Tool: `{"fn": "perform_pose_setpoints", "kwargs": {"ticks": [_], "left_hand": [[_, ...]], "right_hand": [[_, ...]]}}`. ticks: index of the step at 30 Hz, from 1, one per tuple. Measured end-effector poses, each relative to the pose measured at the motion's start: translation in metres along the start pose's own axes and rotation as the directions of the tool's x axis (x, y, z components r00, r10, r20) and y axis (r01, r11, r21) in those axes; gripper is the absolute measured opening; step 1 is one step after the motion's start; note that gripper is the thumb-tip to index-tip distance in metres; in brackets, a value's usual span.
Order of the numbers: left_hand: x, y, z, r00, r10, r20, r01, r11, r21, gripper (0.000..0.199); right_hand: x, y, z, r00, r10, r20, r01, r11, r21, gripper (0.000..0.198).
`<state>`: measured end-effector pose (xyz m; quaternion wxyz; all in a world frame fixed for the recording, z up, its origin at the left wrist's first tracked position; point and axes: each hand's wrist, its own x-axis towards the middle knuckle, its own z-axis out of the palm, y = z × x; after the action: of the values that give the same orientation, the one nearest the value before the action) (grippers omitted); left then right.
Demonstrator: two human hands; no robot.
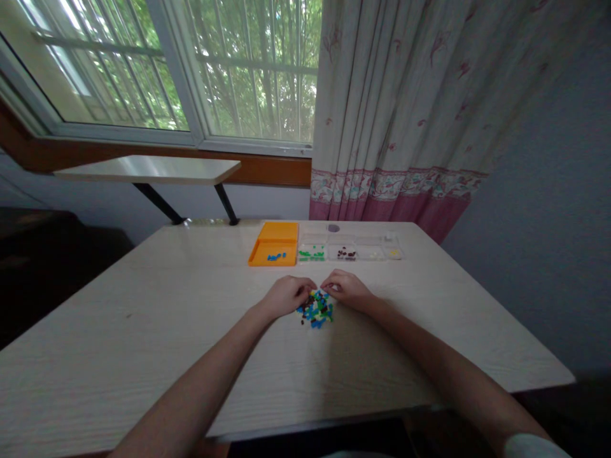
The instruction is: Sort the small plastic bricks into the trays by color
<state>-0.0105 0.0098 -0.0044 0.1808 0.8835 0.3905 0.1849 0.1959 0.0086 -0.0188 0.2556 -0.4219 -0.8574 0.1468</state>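
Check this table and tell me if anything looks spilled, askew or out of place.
Only the loose heap of small coloured pieces lies unsorted on the bare table, between the left hand and right hand. The orange tray and clear compartment box sit straight, holding separated colours. Nothing looks damaged.

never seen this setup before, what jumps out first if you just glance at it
Both hands meet over a small pile of mixed coloured beads at the middle of the pale wooden table: the left hand at its left edge, the right hand at its right. Behind the pile, near the far edge, sits an orange tray holding blue beads, and beside it a clear compartment box with green, dark and yellowish beads sorted apart.
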Motion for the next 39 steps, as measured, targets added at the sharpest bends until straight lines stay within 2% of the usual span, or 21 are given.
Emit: {"fn": "perform_pose_setpoints", "kwargs": {"ticks": [5, 9, 13, 18, 34, 39], "left_hand": [[0.0, 0.001, 0.0, 0.999, -0.013, -0.035, 0.012, 0.999, -0.034, 0.027], [0.002, 0.006, 0.002, 0.992, -0.098, -0.081, 0.082, 0.979, -0.188, 0.024], [0.006, 0.012, 0.008, 0.976, -0.203, -0.083, 0.14, 0.871, -0.471, 0.031], [0.01, 0.015, 0.014, 0.961, -0.273, -0.052, 0.171, 0.728, -0.664, 0.035], [0.01, 0.013, 0.015, 0.963, -0.263, -0.053, 0.147, 0.682, -0.717, 0.031], [0.009, 0.014, 0.013, 0.967, -0.251, -0.043, 0.15, 0.698, -0.7, 0.027]], "right_hand": [[0.0, 0.002, 0.001, 1.0, -0.006, 0.007, 0.006, 1.0, -0.009, 0.011], [-0.001, -0.003, -0.001, 0.992, -0.046, -0.121, 0.048, 0.999, 0.017, 0.012], [-0.002, -0.009, -0.005, 0.942, -0.113, -0.316, 0.14, 0.988, 0.066, 0.014], [-0.003, -0.011, -0.005, 0.913, -0.203, -0.354, 0.225, 0.974, 0.021, 0.014], [-0.004, -0.015, -0.002, 0.891, -0.288, -0.35, 0.283, 0.957, -0.068, 0.015], [-0.004, -0.012, -0.002, 0.882, -0.317, -0.349, 0.268, 0.946, -0.183, 0.014]]}}
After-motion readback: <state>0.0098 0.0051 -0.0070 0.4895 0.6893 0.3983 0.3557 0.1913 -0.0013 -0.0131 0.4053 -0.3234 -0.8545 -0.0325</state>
